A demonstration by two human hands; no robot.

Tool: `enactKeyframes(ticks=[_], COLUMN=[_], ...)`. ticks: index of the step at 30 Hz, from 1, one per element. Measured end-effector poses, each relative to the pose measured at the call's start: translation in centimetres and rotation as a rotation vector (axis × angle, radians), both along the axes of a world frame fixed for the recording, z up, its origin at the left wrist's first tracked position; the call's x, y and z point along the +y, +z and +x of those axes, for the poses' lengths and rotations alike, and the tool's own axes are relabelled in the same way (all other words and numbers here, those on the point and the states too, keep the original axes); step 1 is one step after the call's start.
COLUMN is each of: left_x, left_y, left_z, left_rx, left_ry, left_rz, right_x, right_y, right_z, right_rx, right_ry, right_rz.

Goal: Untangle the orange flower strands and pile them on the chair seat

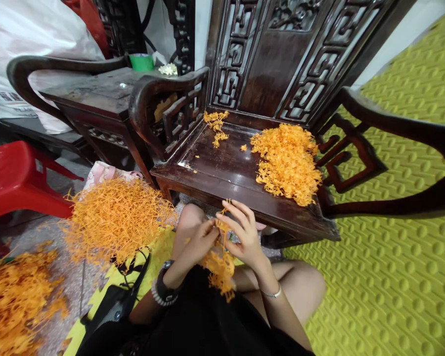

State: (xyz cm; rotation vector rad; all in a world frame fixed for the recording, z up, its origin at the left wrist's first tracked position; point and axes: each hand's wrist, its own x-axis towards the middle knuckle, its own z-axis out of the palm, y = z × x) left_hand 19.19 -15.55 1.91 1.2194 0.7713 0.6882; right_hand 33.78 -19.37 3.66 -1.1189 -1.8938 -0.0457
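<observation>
While pinching a dangling clump of orange strands (220,269) low in the centre: left hand (198,242) curled, right hand (243,232) with fingers half spread. Just above, dark carved chair (226,173) bearing an orange heap (287,160). At left, larger orange pile (116,217); red stool (11,178) at far left.
</observation>
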Motion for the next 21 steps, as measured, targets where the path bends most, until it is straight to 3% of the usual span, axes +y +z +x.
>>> enactKeyframes(ticks=[2,7,9,11,13,15,18,21], left_x=[0.1,-1.1,-1.4,-1.4,-1.1,-0.8,-0.4,-0.1], left_y=[-0.5,0.2,1.3,2.7,3.8,4.3,3.8,2.6], left_z=[0.0,0.0,0.0,-0.2,-0.5,-0.8,-1.2,-1.1], left_rx=[0.091,0.275,0.266,0.252,0.246,0.228,0.268,0.403], left_ry=[-0.030,-0.339,-0.442,-0.498,-0.551,-0.598,-0.489,-0.108], left_rz=[0.144,0.474,0.647,0.784,0.826,0.758,0.604,0.681], right_x=[0.1,-0.9,-1.9,-2.7,-3.1,-2.7,-0.7,1.5], right_y=[-0.1,1.5,3.0,4.5,5.6,6.0,5.2,3.7], right_z=[-0.6,-1.9,-1.8,-1.5,-1.5,-1.8,-2.1,-1.7], right_rx=[0.196,1.366,1.513,1.518,1.502,1.519,1.539,1.568], right_ry=[0.032,0.116,0.205,0.272,0.270,0.173,0.024,-0.026], right_rz=[-0.066,-0.257,-0.274,-0.233,-0.147,-0.055,-0.090,-0.278])
